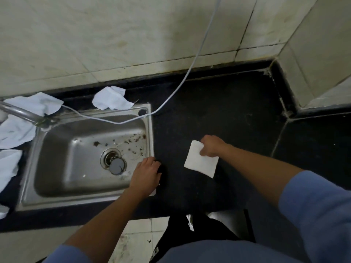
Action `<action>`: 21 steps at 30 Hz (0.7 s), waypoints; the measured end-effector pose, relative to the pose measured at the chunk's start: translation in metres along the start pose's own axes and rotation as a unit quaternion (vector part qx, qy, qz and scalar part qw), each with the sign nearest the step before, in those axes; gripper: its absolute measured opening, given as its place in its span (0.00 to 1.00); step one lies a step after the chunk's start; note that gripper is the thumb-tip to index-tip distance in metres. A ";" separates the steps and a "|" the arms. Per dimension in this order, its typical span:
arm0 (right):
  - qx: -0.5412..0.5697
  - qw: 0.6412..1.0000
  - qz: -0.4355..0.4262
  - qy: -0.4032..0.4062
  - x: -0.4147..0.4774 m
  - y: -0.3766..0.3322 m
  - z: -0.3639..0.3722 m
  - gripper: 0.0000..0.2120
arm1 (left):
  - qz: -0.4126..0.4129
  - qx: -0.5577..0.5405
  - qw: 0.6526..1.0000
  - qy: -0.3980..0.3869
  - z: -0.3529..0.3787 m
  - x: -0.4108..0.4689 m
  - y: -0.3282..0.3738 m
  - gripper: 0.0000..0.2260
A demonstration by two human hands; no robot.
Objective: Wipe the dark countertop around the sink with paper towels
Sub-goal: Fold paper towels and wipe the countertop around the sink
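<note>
The fingers [204, 153] of the right hand [211, 146] are curled round the upper right edge of a folded white paper towel [200, 161]. They pinch it so that the sheet spreads flat below and to the left of the knuckles, over the dark countertop [237, 111]; whether its lower corner touches the surface I cannot tell. To the left of those fingers, apart from the towel, the left hand [147, 174] lies with its fingers [152, 163] fairly straight and slightly spread, holding nothing. Its palm rests across the right rim of the steel sink [150, 128], and the fingertips reach onto the dark stone just beside it. Left of those fingertips, inside the basin, sits the round drain [109, 156] with a grey stopper [117, 166] partly over it. Above the fingertips, brown crumbs [133, 140] are scattered on the basin floor. Farther up from both hands a pale cable [182, 83] hangs down the wall, crosses the countertop and lies along the sink's back rim. Beyond it a crumpled towel [112, 98] lies at the back of the countertop, near the tiled wall [114, 35]. Farthest left of the fingers, more crumpled sheets [16, 130] lie round the metal faucet [19, 111]. Nearest the camera, blue sleeves [313, 205] cover both upper arms
</note>
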State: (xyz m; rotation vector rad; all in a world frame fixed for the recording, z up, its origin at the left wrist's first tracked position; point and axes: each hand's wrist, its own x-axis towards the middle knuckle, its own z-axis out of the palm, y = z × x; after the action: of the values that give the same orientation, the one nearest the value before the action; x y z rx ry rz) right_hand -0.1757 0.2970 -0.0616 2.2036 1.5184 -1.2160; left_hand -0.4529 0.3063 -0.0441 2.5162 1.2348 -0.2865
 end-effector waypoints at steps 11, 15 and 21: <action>0.165 0.970 0.035 0.177 -0.086 0.010 0.011 0.21 | 0.103 0.018 0.994 0.020 -0.051 0.039 0.001 0.15; 0.184 0.940 0.092 0.273 -0.135 0.008 0.028 0.10 | 0.186 0.038 0.982 0.016 -0.069 0.044 0.005 0.17; 0.188 0.895 0.194 0.354 -0.227 -0.002 0.078 0.17 | 0.311 0.080 0.947 -0.003 -0.079 0.031 0.041 0.17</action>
State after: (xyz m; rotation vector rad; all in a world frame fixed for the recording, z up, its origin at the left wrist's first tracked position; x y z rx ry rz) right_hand -0.2470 0.0975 0.0520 3.2505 0.9538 -0.6340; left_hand -0.3992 0.3350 0.0280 2.8782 0.3736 -0.2408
